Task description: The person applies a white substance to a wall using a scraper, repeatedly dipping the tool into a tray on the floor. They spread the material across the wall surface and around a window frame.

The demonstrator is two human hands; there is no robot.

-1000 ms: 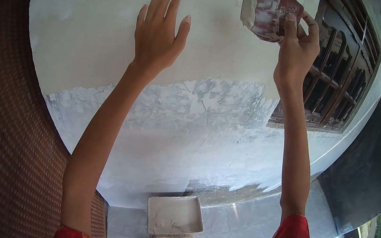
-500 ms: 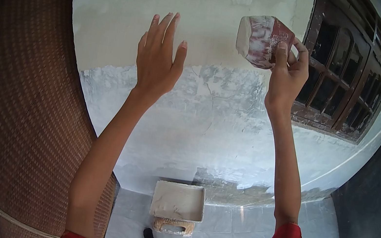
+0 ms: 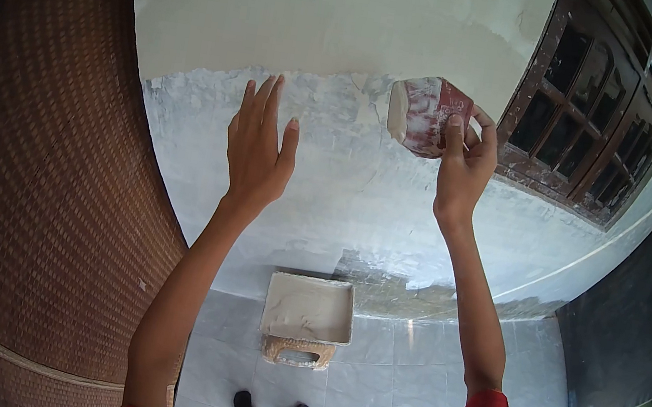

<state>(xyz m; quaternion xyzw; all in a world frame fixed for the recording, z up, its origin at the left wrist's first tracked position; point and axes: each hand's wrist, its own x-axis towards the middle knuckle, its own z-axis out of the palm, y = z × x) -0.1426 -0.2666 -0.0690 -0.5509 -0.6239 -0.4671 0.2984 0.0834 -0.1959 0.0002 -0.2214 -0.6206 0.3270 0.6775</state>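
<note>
My right hand point(image 3: 468, 167) pinches a red putty scraper point(image 3: 431, 118) between thumb and fingers. Whitish putty smears its face, and a thick band of putty lies along its left edge. Behind it is the wall point(image 3: 297, 174), where a cream putty coat point(image 3: 312, 16) above meets a patchy grey-white surface below. The scraper overlaps this border in the view. My left hand point(image 3: 259, 143) is raised before the wall with its fingers stretched out, holding nothing. Below the hands, a rectangular tray point(image 3: 268, 303) holds a layer of wet putty.
The tray rests on a small putty-stained stool point(image 3: 300, 353) near the wall's foot, on grey floor tiles point(image 3: 365, 395). A brown woven panel point(image 3: 58, 189) rises at the left. A dark wooden window point(image 3: 585, 107) is set in the wall at the right.
Both hands and the scraper have come down the wall, from the cream coat to its lower border. The view has shifted, so the tray sits higher in it and both feet show.
</note>
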